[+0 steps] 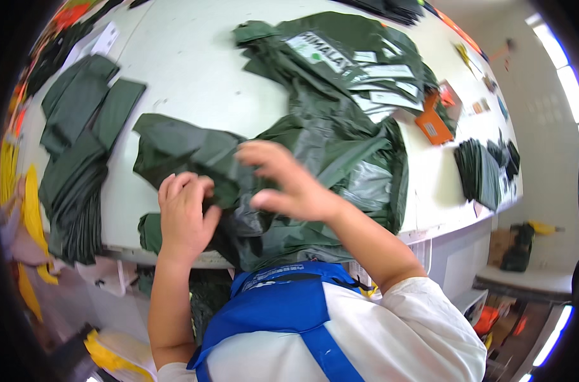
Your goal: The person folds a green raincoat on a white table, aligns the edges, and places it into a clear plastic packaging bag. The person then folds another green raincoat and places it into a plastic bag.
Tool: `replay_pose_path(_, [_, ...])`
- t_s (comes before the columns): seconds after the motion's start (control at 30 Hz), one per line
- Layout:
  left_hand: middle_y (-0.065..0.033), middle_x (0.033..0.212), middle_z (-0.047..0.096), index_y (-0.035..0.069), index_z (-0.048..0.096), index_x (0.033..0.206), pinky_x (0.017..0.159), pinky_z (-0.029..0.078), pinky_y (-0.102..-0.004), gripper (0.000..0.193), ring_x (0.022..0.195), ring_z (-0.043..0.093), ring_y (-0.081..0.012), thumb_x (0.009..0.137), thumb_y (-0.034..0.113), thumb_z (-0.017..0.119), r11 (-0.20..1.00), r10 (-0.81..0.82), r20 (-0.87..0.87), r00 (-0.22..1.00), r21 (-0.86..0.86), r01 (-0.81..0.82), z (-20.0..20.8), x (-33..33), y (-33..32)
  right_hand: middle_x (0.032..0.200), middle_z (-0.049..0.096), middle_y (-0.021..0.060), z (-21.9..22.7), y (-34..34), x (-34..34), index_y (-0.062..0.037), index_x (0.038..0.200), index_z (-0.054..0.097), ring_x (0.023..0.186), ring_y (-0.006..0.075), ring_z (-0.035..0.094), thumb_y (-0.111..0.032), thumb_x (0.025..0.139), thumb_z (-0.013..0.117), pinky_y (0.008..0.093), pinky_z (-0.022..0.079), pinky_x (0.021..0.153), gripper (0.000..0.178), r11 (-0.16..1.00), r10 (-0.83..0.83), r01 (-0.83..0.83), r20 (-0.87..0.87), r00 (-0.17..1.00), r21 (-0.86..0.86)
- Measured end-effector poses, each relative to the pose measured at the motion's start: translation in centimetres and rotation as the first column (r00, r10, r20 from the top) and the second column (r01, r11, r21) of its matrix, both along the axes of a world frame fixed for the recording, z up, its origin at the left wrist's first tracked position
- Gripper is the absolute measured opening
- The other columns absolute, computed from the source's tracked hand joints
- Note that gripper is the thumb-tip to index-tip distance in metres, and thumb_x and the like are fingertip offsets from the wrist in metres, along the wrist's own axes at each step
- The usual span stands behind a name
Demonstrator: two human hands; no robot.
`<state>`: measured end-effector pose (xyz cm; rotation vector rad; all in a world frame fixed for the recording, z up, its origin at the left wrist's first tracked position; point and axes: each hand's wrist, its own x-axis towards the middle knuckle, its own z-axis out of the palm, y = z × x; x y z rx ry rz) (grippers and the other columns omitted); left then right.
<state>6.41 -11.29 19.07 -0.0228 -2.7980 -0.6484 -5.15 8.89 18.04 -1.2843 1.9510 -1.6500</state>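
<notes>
Head view: hands [186,210] [292,184] over green fabric [315,149], bare tabletop [200,86] leftward.

Torso: white short-sleeved cloth shirt [391,334]
Front: bright blue cloth apron [264,312], dark band [292,279] across it
Apron marking: small pale print [282,274]
Strap side: flat blue cloth strap [331,353]

Right hand [289,184]: fingers blurred; we cannot tell whether they touch the dark green coated fabric [324,143]. Left hand [184,210]: fingertips curled partly out of our sight, grip unclear. Fabric: near edge hidden from us behind the blue apron [270,307]. Apron: strap cut off by the lower edge. Dark folded stack [391,9]: cut off above. White labels [391,98]: fine print too small for us.
</notes>
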Motion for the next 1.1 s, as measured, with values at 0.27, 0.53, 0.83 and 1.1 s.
replay_pose_path(0.27, [-0.0108,0.079,0.059,0.003,0.064,0.093,0.101,0.039,-0.0455,0.015,0.083,0.058,-0.0306,0.079,0.008,0.063,0.992,-0.113,0.030,0.993,0.057,0.111,-2.9,-1.1,0.8,0.118,0.058,0.0181,-20.1,45.2,-0.4,-0.0122,0.123,0.060,0.112,0.0305,0.055,-0.008,0.079,0.062,0.0370,0.044,0.095,0.045,-0.076,-0.942,0.603,-0.255,0.218,0.794])
replay_pose_path(0.53, [-0.0050,0.073,0.051,0.010,0.051,0.136,0.068,0.042,-0.0300,0.053,0.070,0.048,-0.0182,0.084,0.004,0.060,0.953,0.107,0.113,0.988,0.270,-0.135,-2.4,-0.6,3.5,0.134,0.049,0.0108,-17.4,37.6,1.8,-0.0228,0.135,0.050,0.124,0.0341,0.044,-0.025,0.073,0.076,0.0472,0.036,0.104,0.068,0.178,-0.729,0.716,-0.398,0.557,0.675])
replay_pose_path(0.83, [0.0019,0.062,0.035,0.009,0.040,0.144,0.055,0.033,-0.0228,0.061,0.056,0.033,-0.0095,0.085,0.004,0.057,0.902,0.136,0.085,0.987,0.401,-0.158,-2.4,-0.7,5.3,0.129,0.052,0.0156,-14.3,28.6,2.2,-0.0208,0.144,0.039,0.119,0.0353,0.049,-0.036,0.071,0.080,0.0441,0.041,0.099,0.085,0.502,-0.697,0.684,-0.221,0.683,0.529])
replay_pose_path(1.1, [0.0031,0.062,0.034,0.008,0.033,0.147,0.056,0.030,-0.0218,0.063,0.058,0.031,-0.0084,0.089,0.015,0.059,0.918,0.096,0.094,0.991,0.377,-0.125,-2.6,-0.4,6.8,0.110,0.059,0.0226,-14.8,25.0,1.3,0.0014,0.131,0.044,0.106,0.0375,0.056,-0.017,0.072,0.071,0.0430,0.046,0.091,0.067,0.347,-0.852,0.764,-0.159,0.500,0.544])
